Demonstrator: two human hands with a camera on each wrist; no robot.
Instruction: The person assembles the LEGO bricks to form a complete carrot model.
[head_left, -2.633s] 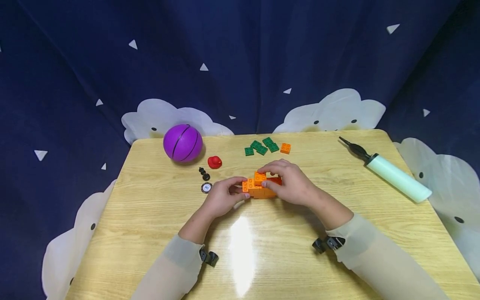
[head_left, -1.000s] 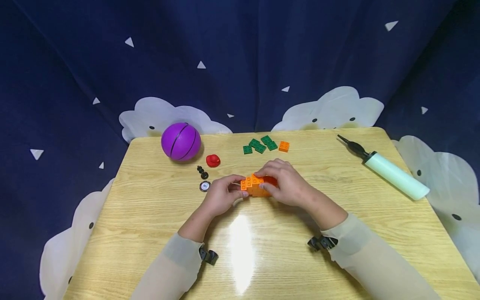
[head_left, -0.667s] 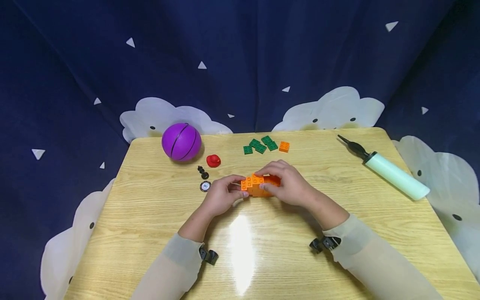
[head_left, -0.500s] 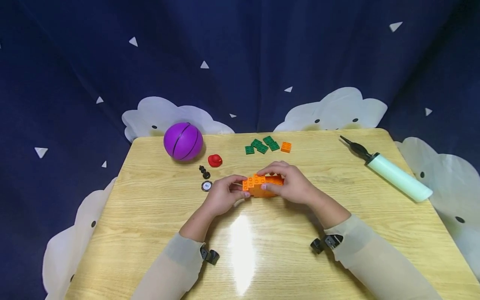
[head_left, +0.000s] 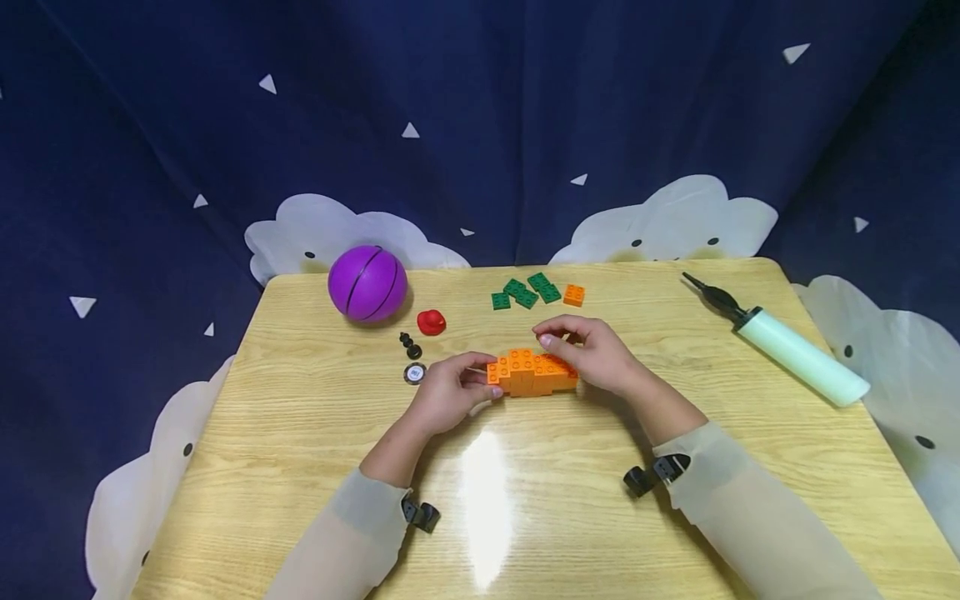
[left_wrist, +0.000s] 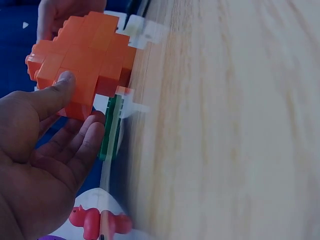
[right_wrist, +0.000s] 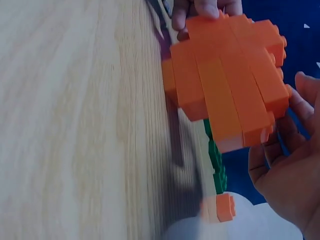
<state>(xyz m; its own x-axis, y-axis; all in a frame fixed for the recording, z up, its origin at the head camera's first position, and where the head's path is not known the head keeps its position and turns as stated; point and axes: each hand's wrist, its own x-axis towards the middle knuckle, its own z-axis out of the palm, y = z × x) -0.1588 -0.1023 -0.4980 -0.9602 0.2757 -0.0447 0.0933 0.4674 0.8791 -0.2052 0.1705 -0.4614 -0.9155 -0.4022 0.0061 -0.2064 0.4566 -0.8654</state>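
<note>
A stepped build of orange toy bricks (head_left: 528,377), studs up, stands on the table in the head view. My left hand (head_left: 442,393) grips its left end; in the left wrist view the thumb (left_wrist: 57,95) presses the near face, while the other fingers are partly behind the build. At the opposite end my right hand (head_left: 596,354) hovers just above and behind the top, fingers loosely bent. Nothing shows between those fingers. Stepped layers of the orange build (right_wrist: 227,85) fill the right wrist view, beside the right hand's bent fingers.
Behind the build lie several green bricks (head_left: 527,292) and a loose orange brick (head_left: 573,295). To the left are a purple ball (head_left: 367,283), a red toy (head_left: 431,322), a black chess piece (head_left: 410,346) and a poker chip (head_left: 414,373). A hand pump (head_left: 798,358) lies right.
My right hand has pressed a small orange brick down onto the build, then let go and lifted slightly up and right. The left hand keeps its grip.
</note>
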